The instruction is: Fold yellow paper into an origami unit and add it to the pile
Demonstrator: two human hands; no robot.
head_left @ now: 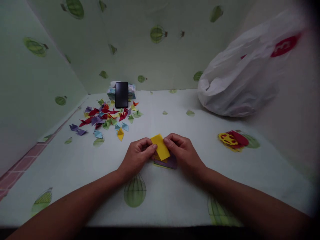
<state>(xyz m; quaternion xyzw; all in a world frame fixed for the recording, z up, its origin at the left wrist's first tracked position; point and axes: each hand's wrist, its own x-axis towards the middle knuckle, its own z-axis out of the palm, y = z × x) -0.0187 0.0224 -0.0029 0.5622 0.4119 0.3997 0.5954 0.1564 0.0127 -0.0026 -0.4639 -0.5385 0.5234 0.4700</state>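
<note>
A small yellow sheet of origami paper, which looks folded into a rectangle, is held up between both hands. My left hand pinches its left edge, thumb on the near face. On its right edge, my right hand grips it the same way, fingers curled behind. Beneath the hands lies a small stack of coloured paper, with purple and yellow-green edges showing; the hands and the yellow paper cover part of it.
Folded paper pieces in many colours lie scattered at back left. Behind them a phone leans on a tissue box. A white plastic bag stands at back right. Red and yellow cut-outs lie on the right of the table.
</note>
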